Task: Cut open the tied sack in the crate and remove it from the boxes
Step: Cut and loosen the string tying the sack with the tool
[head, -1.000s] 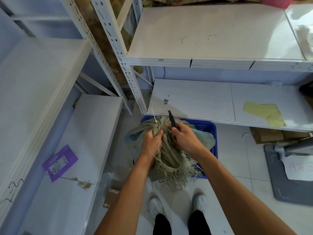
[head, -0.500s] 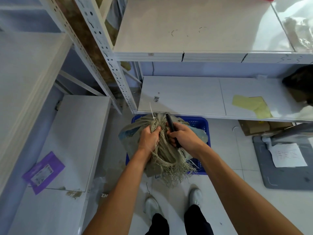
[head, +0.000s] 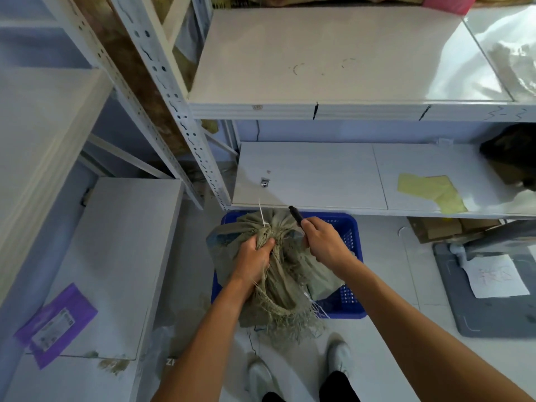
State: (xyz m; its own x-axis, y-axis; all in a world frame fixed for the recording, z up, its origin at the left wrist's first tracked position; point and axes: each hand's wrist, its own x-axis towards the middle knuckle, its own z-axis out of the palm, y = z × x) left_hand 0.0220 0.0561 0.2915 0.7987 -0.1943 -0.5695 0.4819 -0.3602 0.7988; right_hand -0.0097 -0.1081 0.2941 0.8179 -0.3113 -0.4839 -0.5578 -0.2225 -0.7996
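A grey-green woven sack (head: 285,281) with frayed fringe sits in a blue plastic crate (head: 349,303) on the floor under the lower shelf. Its gathered neck is bound by a white zip tie (head: 262,217) whose tail sticks up. My left hand (head: 255,255) grips the bunched neck just below the tie. My right hand (head: 320,242) holds a dark-handled cutter (head: 295,213), its end pointing up and away beside the neck. The blade is hidden. Whatever is in the sack cannot be seen.
White metal shelving stands ahead and to the left. The lower shelf (head: 319,181) carries a yellow paper (head: 432,191) and a small metal clip (head: 264,182). A purple packet (head: 55,324) lies on the left board. A grey mat (head: 493,314) with paper and cardboard boxes (head: 435,230) are right.
My right hand with the cutter has pulled away to the right of the sack's neck. My left hand keeps its grip on the neck. The camera has shifted.
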